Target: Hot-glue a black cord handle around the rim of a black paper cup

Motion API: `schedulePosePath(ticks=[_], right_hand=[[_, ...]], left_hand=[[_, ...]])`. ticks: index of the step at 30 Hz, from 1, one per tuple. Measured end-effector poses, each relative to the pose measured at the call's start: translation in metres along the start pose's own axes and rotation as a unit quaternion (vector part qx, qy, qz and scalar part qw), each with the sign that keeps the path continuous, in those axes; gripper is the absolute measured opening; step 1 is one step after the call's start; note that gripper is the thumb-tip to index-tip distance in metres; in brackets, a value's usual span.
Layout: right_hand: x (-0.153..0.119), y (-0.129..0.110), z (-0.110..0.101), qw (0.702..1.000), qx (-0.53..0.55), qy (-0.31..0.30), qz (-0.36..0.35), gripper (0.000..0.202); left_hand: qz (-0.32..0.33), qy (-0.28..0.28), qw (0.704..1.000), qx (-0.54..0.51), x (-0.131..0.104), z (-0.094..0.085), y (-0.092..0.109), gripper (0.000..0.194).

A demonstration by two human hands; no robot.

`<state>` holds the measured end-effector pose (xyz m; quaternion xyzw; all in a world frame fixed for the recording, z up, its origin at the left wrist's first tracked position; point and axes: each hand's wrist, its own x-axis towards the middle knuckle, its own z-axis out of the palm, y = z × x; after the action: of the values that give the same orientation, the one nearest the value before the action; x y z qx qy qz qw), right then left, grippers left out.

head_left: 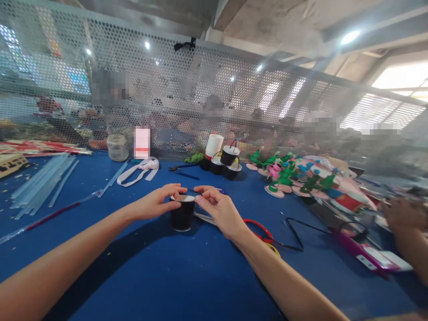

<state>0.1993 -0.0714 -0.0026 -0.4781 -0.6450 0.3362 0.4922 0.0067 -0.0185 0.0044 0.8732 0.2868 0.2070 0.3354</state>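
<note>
A small black cup (182,217) with a white inside stands upright on the blue table in front of me. My left hand (159,201) is closed at the cup's left rim, its thumb on the near side and the fingers over the top. My right hand (219,206) is at the right rim with thumb and fingertips pinched together. A thin dark strand shows by its fingertips, too small to make out fully. Scissors (261,229) with red handles lie partly behind my right hand and wrist.
Behind stand several black cups with handles (230,156), a stack of white cups (214,145) and pliers (182,168). Left lie white ribbon (142,170) and clear strips (43,183). Right are green figures (284,176), a purple power strip (366,249) and another person's hand (404,214).
</note>
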Motion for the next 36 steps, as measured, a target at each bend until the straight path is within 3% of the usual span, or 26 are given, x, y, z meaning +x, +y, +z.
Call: schedulePosePath(ticks=[10, 22, 36], right_hand=[[0.002, 0.018, 0.0, 0.999, -0.022, 0.021, 0.016, 0.02], [0.011, 0.026, 0.008, 0.994, 0.094, 0.017, 0.052, 0.019], [0.016, 0.034, 0.008, 0.997, 0.082, 0.0, -0.011, 0.016]], left_hand=[[-0.029, -0.047, 0.997, -0.048, 0.001, -0.005, 0.003, 0.011], [-0.02, -0.059, 0.998, -0.031, 0.003, -0.008, 0.003, 0.008], [-0.036, -0.047, 0.998, -0.023, 0.003, -0.013, -0.001, 0.011]])
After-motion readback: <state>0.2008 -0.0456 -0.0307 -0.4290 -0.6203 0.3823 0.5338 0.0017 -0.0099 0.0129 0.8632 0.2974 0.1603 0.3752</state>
